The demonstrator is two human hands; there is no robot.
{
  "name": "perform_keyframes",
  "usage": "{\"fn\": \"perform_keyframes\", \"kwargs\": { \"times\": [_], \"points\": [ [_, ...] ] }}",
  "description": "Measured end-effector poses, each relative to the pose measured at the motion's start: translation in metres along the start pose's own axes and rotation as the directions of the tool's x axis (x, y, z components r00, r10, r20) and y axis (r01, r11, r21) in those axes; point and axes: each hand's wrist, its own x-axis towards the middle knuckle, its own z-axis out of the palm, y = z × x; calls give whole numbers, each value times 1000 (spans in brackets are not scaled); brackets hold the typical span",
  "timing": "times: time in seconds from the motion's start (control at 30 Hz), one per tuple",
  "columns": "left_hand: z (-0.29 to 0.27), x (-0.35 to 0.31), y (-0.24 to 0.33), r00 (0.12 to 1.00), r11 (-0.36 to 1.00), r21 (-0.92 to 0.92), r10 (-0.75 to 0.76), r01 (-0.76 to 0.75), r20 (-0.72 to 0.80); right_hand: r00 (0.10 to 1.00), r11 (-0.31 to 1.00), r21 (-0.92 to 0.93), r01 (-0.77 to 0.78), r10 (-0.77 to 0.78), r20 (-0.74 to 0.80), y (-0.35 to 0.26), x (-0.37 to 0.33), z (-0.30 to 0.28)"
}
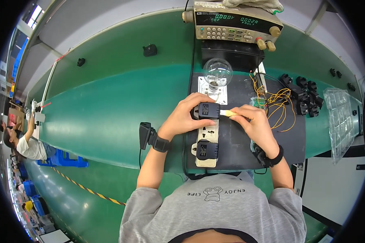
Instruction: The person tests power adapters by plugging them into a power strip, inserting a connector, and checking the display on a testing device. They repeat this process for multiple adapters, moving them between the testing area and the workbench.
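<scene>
My left hand [185, 114] grips a small black power adapter [209, 109] that sits at the far end of a white power strip [207, 137]. My right hand [253, 120] pinches a pale yellow connector [228, 114] right against the adapter's right side. A second black adapter [207, 149] is plugged into the near end of the strip. Both wrists wear black bands.
A clear glass bulb [217, 71] stands on a white base behind the strip. A beige bench power supply [236, 24] sits at the back. Yellow wires [280, 106], several loose black adapters [304, 97] and a clear plastic tray [340, 121] lie to the right. Another person [26, 143] works far left.
</scene>
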Motion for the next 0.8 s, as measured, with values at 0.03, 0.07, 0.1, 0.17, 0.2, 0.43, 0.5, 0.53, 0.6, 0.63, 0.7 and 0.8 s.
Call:
{"fn": "perform_keyframes", "kwargs": {
  "times": [0.03, 0.07, 0.1, 0.17, 0.2, 0.43, 0.5, 0.53, 0.6, 0.63, 0.7, 0.8],
  "points": [
    [1, 0, -1, 1000, 1000, -1, 6, -6, 3, 1000, 1000, 12, 21, -21, 3, 0, 1, 1],
    [1, -1, -3, 1000, 1000, -14, 2, -3, -1, 999, 999, 23, 42, -42, 5, 0, 1, 2],
    [1, 0, -4, 1000, 1000, -27, -1, 1, -4, 996, 995, -24, 92, -92, -6, 0, 2, 4],
    [1, -1, -4, 1000, 999, -37, -1, 1, 1, 989, 984, -100, 146, -147, -9, -4, 4, 5],
    [1, -1, -4, 1000, 999, -47, -5, 5, 4, 979, 965, -172, 198, -202, -5, -6, 5, 5],
    [6, 0, -5, 1000, 998, -54, -23, 23, -8, 976, 963, -171, 210, -216, -15, -8, 5, 3],
    [6, -1, -4, 999, 999, 2, -44, 44, 2, 977, 960, -183, 211, -215, -3, -10, 6, 1],
    [6, -1, -4, 999, 999, 2, -43, 43, 3, 977, 957, -199, 210, -212, 8, -11, 6, 0],
    [5, -1, -3, 1000, 1000, 13, -24, 24, -1, 978, 959, -195, 206, -209, 5, -13, 6, 0],
    [5, 0, -2, 1000, 1000, 13, -24, 24, -3, 978, 960, -192, 204, -207, 3, -13, 6, -1],
    [5, 0, -2, 1000, 999, 26, -25, 24, 5, 976, 958, -191, 215, -219, 0, -13, 7, -1],
    [4, -1, -2, 1000, 999, 34, -21, 21, -1, 974, 956, -189, 224, -228, 1, -14, 7, -1]
  ]
}}
